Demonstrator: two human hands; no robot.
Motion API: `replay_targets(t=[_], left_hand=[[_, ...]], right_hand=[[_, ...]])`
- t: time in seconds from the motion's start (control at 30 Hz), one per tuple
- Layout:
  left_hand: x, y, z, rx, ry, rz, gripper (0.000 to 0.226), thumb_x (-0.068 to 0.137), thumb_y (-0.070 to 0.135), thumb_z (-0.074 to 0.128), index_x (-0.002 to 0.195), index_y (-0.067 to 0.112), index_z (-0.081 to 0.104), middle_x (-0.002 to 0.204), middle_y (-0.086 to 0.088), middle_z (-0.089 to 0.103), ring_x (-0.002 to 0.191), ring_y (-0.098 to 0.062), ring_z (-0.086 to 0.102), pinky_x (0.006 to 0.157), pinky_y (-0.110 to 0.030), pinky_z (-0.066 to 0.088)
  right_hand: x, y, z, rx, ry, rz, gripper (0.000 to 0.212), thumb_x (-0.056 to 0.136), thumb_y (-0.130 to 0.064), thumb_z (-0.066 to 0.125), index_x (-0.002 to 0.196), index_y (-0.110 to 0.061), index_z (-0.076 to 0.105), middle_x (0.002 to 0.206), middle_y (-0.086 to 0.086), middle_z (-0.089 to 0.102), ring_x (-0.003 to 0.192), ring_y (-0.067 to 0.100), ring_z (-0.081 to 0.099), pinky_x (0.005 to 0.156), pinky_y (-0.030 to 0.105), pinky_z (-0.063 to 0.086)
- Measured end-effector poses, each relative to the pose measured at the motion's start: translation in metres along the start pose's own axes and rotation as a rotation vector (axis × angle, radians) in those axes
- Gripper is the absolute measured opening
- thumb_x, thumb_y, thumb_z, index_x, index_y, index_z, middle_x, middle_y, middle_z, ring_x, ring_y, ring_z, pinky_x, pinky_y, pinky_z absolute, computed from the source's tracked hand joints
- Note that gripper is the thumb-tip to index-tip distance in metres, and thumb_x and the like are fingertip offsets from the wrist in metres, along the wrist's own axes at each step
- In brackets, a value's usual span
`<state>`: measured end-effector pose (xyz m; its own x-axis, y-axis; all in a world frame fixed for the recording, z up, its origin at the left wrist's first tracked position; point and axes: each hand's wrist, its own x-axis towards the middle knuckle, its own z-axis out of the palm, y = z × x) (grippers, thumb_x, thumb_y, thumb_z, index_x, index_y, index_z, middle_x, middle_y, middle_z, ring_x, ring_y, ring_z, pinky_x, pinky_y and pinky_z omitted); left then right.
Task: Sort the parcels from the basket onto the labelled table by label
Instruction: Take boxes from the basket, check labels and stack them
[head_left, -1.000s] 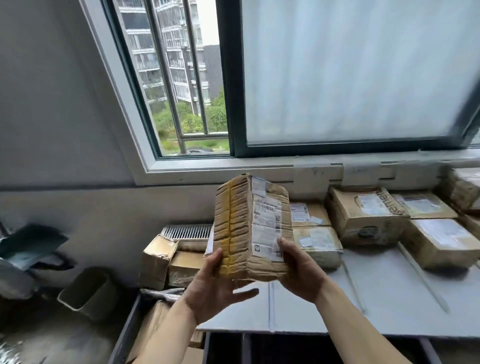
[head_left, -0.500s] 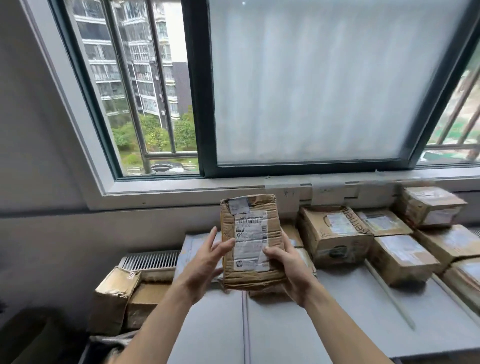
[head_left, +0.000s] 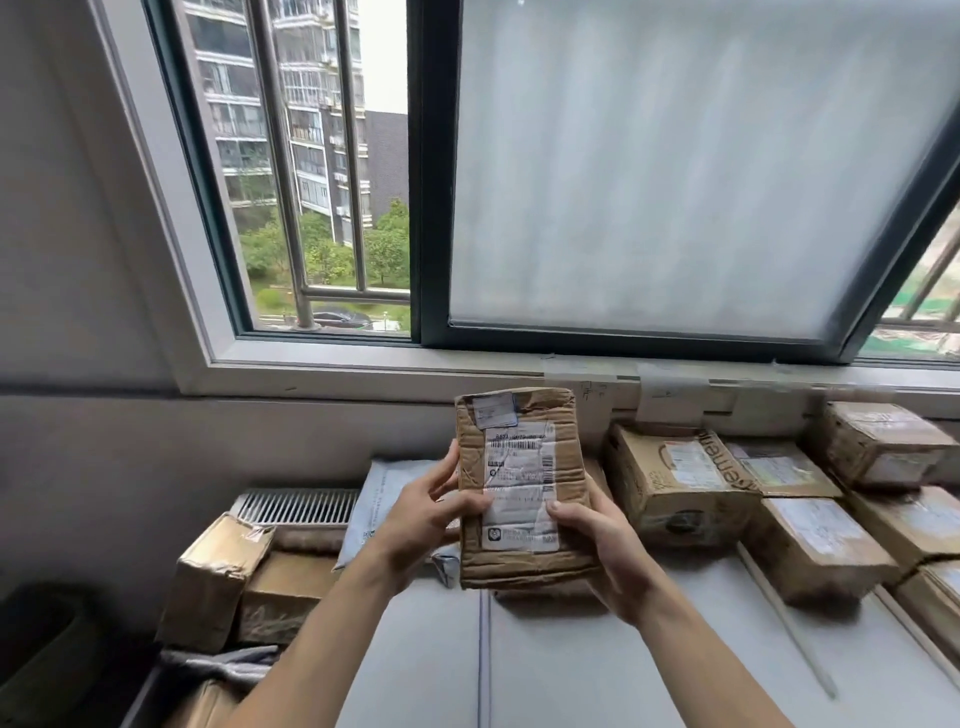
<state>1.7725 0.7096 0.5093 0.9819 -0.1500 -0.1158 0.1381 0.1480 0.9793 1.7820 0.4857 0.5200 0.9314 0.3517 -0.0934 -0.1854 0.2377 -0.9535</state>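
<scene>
Cardboard parcel (head_left: 522, 488) had been turned label-face toward the camera, left hand (head_left: 423, 514) and right hand (head_left: 605, 540) fingers gripping its edges above the counter (head_left: 597, 670), so likely label-reading before placement.

Crumpled brown cardboard parcel (head_left: 522, 488) upright between left hand (head_left: 421, 525) and right hand (head_left: 605, 545), above pale grey table (head_left: 597, 670). Taped brown boxes (head_left: 810, 551) right, along window sill (head_left: 415, 364). Grey plastic mailer (head_left: 379, 499) behind-left; slatted radiator (head_left: 296, 506) further left.

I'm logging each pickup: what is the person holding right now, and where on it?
A brown parcel, held upright in both hands: left hand on its lower left edge, right hand on its lower right edge.
</scene>
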Motion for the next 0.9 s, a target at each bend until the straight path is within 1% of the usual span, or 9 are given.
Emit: replay_targets(t=[0.17, 0.37, 0.5, 0.57, 0.67, 0.73, 0.8, 0.83, 0.9], left_hand=[[-0.006, -0.006, 0.001, 0.022, 0.042, -0.028, 0.075, 0.076, 0.017, 0.077, 0.147, 0.027, 0.053, 0.131, -0.002, 0.071, 0.125, -0.028, 0.065, 0.103, -0.053, 0.054], [-0.003, -0.013, -0.005, 0.030, 0.048, -0.045, 0.069, 0.077, 0.016, 0.076, 0.142, 0.027, 0.058, 0.131, -0.004, 0.071, 0.126, -0.030, 0.064, 0.106, -0.058, 0.051], [0.000, -0.026, -0.001, 0.039, 0.022, -0.057, 0.066, 0.071, 0.022, 0.079, 0.135, 0.030, 0.064, 0.130, -0.003, 0.071, 0.127, -0.031, 0.063, 0.107, -0.058, 0.050], [0.002, -0.031, 0.003, 0.060, -0.009, -0.055, 0.065, 0.074, 0.022, 0.078, 0.137, 0.031, 0.063, 0.131, -0.002, 0.071, 0.127, -0.030, 0.063, 0.107, -0.057, 0.050], [0.007, -0.035, 0.005, 0.088, -0.032, -0.068, 0.079, 0.076, 0.035, 0.082, 0.149, 0.038, 0.050, 0.132, 0.001, 0.070, 0.124, -0.022, 0.066, 0.106, -0.056, 0.051], [0.007, -0.038, 0.011, 0.049, -0.026, -0.091, 0.094, 0.076, 0.046, 0.084, 0.157, 0.040, 0.036, 0.134, 0.005, 0.070, 0.123, -0.016, 0.066, 0.099, -0.046, 0.056], [0.006, -0.044, 0.019, -0.070, 0.014, -0.118, 0.103, 0.083, 0.048, 0.081, 0.163, 0.033, 0.018, 0.138, 0.009, 0.065, 0.121, -0.008, 0.064, 0.092, -0.036, 0.057], [0.005, -0.049, 0.024, -0.151, 0.043, -0.138, 0.108, 0.083, 0.051, 0.081, 0.164, 0.032, 0.012, 0.141, 0.011, 0.060, 0.122, -0.006, 0.061, 0.096, -0.037, 0.054], [0.002, -0.062, 0.034, -0.271, 0.081, -0.195, 0.131, 0.064, 0.062, 0.087, 0.164, 0.036, 0.007, 0.140, 0.013, 0.055, 0.133, -0.011, 0.053, 0.112, -0.047, 0.044]], right_hand=[[0.007, 0.006, -0.010, -0.006, -0.052, 0.044, 0.065, 0.078, -0.012, 0.072, 0.140, -0.011, 0.055, 0.130, 0.020, 0.069, 0.120, 0.040, 0.067, 0.108, 0.054, 0.049], [0.007, 0.008, -0.012, -0.055, -0.062, 0.057, 0.061, 0.075, -0.014, 0.074, 0.134, -0.011, 0.060, 0.124, 0.017, 0.073, 0.114, 0.037, 0.071, 0.097, 0.046, 0.054], [0.002, 0.018, -0.021, -0.068, -0.036, 0.096, 0.061, 0.077, -0.013, 0.072, 0.136, -0.011, 0.059, 0.127, 0.017, 0.072, 0.118, 0.037, 0.069, 0.105, 0.052, 0.051], [-0.003, 0.021, -0.026, -0.073, -0.016, 0.110, 0.059, 0.078, -0.012, 0.071, 0.136, -0.010, 0.058, 0.128, 0.016, 0.072, 0.119, 0.036, 0.068, 0.106, 0.052, 0.051], [-0.012, 0.025, -0.029, -0.058, 0.026, 0.116, 0.057, 0.082, -0.011, 0.072, 0.136, -0.015, 0.057, 0.128, 0.012, 0.072, 0.119, 0.032, 0.069, 0.103, 0.046, 0.054], [-0.017, 0.030, -0.033, -0.026, 0.086, 0.126, 0.050, 0.090, -0.009, 0.069, 0.137, -0.020, 0.056, 0.128, 0.010, 0.072, 0.119, 0.031, 0.069, 0.104, 0.048, 0.053], [-0.020, 0.038, -0.036, 0.033, 0.189, 0.130, 0.043, 0.097, -0.011, 0.062, 0.138, -0.023, 0.056, 0.127, 0.008, 0.073, 0.116, 0.031, 0.071, 0.102, 0.049, 0.053], [-0.021, 0.042, -0.037, 0.071, 0.253, 0.133, 0.040, 0.099, -0.015, 0.061, 0.138, -0.025, 0.056, 0.126, 0.006, 0.074, 0.113, 0.029, 0.072, 0.098, 0.048, 0.055], [-0.022, 0.051, -0.039, 0.147, 0.381, 0.135, 0.037, 0.099, -0.024, 0.062, 0.135, -0.032, 0.055, 0.121, 0.001, 0.076, 0.101, 0.023, 0.076, 0.082, 0.042, 0.060]])
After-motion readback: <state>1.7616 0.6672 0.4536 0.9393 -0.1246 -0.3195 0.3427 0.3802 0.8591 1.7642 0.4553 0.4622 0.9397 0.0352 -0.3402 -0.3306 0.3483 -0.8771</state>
